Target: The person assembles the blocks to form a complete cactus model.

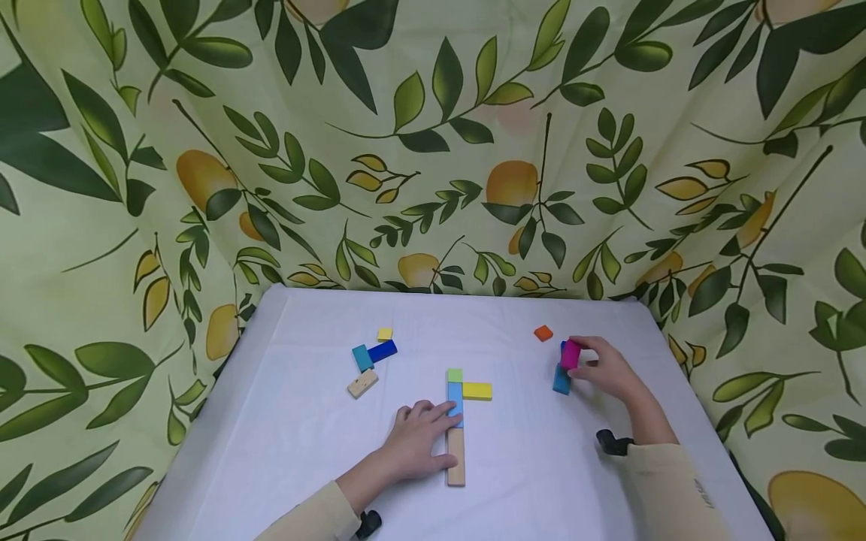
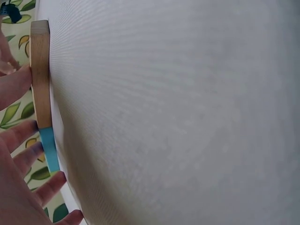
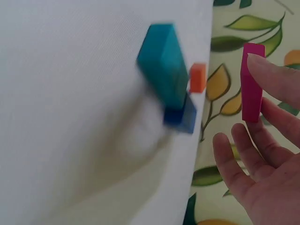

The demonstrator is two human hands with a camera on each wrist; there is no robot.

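Magenta block point(image 1: 571, 354), where's that?
Right hand point(image 1: 612, 373), pinched between thumb and fingers, held up off the table point(image 1: 528, 466), near a teal block point(image 1: 561, 381) and a dark blue block point(image 3: 188, 117).
Left hand point(image 1: 417, 443)?
Fingers spread wide, tips at the light blue block point(image 1: 454, 392), thumb at the long wooden block point(image 1: 456, 460). Those two lie end to end, lime block point(image 1: 455, 374) at the far end, yellow block point(image 1: 477, 391) jutting right.
Orange block point(image 1: 543, 333)?
On the table, just past the teal and dark blue pair.
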